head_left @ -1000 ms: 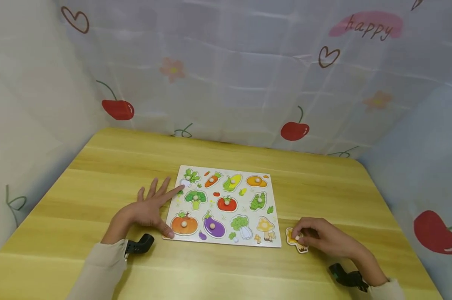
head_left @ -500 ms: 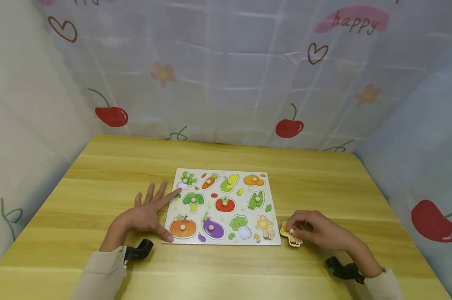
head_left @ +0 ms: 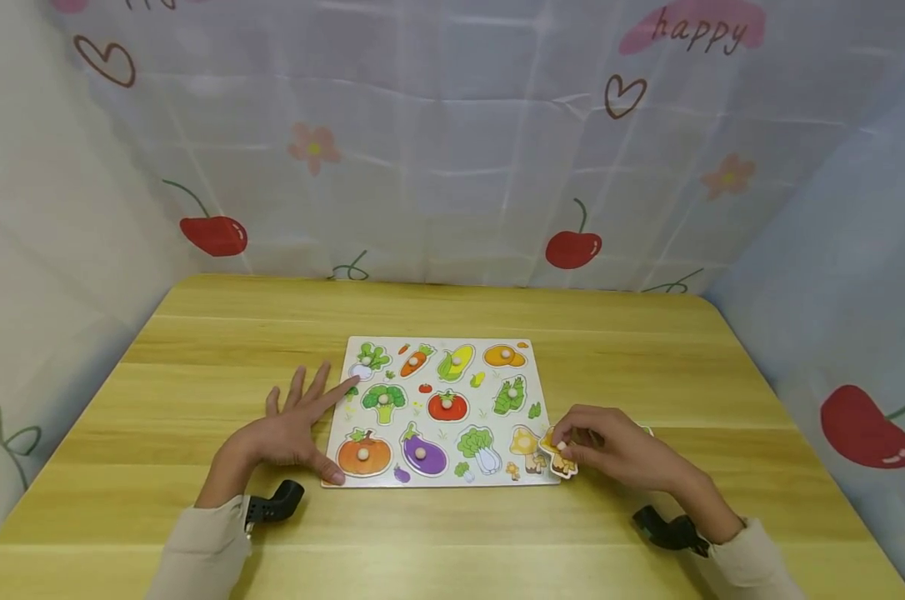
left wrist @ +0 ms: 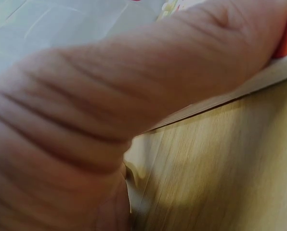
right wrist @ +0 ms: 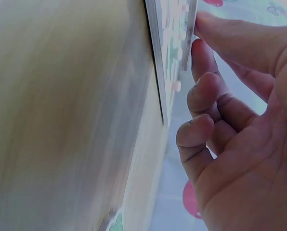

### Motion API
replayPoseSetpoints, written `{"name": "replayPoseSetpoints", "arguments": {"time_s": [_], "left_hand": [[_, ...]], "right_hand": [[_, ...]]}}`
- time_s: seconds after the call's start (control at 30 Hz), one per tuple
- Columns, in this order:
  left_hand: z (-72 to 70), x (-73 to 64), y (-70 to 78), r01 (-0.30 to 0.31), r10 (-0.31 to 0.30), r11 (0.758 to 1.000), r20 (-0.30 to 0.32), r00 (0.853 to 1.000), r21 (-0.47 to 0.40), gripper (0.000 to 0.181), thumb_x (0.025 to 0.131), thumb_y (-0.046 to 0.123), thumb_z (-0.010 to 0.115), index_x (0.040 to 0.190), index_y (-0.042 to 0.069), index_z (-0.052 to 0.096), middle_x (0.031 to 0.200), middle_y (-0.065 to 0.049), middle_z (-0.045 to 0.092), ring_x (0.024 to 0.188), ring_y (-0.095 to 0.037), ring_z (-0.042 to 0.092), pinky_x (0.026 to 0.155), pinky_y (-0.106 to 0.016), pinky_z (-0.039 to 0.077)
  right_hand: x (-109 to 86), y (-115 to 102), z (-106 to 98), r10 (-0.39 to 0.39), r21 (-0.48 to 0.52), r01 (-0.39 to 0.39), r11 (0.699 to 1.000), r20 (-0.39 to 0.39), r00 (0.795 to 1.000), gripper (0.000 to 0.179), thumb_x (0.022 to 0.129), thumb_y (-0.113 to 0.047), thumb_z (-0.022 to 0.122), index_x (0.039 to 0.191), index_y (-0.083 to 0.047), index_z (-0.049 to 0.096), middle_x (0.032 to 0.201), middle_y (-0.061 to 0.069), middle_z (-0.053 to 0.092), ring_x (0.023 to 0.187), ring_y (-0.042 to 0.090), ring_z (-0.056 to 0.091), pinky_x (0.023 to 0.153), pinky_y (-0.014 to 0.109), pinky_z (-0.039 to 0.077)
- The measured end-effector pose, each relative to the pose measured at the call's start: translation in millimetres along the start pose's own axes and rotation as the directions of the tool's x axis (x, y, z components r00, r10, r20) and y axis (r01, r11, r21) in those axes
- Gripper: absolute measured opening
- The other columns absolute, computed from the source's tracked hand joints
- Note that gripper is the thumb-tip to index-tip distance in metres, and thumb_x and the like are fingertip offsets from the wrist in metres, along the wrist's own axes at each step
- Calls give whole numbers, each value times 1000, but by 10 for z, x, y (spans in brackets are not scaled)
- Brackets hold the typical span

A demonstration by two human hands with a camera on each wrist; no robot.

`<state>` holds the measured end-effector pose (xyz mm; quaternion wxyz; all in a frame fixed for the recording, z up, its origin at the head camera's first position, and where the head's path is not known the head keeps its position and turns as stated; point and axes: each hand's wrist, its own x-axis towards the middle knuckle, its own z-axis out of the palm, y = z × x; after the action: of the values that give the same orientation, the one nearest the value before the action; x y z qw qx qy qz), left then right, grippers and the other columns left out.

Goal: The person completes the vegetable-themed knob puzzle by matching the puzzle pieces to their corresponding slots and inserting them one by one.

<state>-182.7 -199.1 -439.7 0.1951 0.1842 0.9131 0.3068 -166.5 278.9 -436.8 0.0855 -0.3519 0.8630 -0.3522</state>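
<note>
My right hand (head_left: pixel 613 446) pinches the small round knob of a mushroom puzzle piece (head_left: pixel 562 465). The piece overlaps the lower right edge of a white vegetable peg puzzle board (head_left: pixel 413 421), beside the printed mushroom recess (head_left: pixel 523 442). Seen edge-on in the right wrist view, the mushroom piece (right wrist: pixel 190 38) stands at the thumb and index fingertips, the other fingers curling loosely. My left hand (head_left: pixel 291 429) spreads its fingers at the board's left side, index fingertip by the white radish piece and thumb on the corner near the pumpkin piece (head_left: pixel 364 457).
Knobbed pieces such as the eggplant (head_left: pixel 425 467), tomato (head_left: pixel 456 407) and corn (head_left: pixel 463 358) sit in the board. The leafy cabbage recess (head_left: pixel 478 450) shows no knob. A green-and-white piece (right wrist: pixel 115 224) lies on the wooden table (head_left: pixel 422 542), mostly hidden behind my right hand in the head view.
My right hand has moved left with the mushroom piece, from the table beside the board to over its right edge. The left hand keeps its place on the board.
</note>
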Motion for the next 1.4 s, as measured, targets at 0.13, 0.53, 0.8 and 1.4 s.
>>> {"name": "replayPoseSetpoints", "arguments": {"time_s": [0.13,0.53,0.8,1.4], "left_hand": [[15,-7,-3,0,0,1000,0,1000,-13,132,57,49,95,161,20,19,165,-24,-17,145,-52,-29,105,-76,-22],[26,7,-14,-5,5,1000,-4,1000,-8,132,56,50,95,161,21,19,165,-24,-17,145,-53,-29,104,-76,-21],[20,17,-22,-6,6,1000,-3,1000,2,132,57,51,94,161,22,19,165,-24,-16,145,-53,-29,104,-76,-21],[-2,1,-12,-13,13,1000,4,1000,-6,132,57,51,94,161,21,18,165,-26,-16,144,-54,-28,104,-77,-22]], "right_hand": [[81,-44,35,-10,-7,10,1000,-3,1000,10,97,-18,67,106,-23,67,86,-10,60,68,2,48,59,19,45],[240,-86,175,-17,-33,18,999,26,999,9,97,-19,66,106,-22,68,94,-12,63,77,4,52,66,22,48],[278,-67,222,-39,-62,40,997,17,999,10,97,-17,66,106,-21,68,92,-12,62,77,2,50,67,21,47],[316,-103,265,8,-104,-3,995,42,999,11,96,-16,67,105,-22,69,94,-12,62,77,2,50,68,20,47]]}}
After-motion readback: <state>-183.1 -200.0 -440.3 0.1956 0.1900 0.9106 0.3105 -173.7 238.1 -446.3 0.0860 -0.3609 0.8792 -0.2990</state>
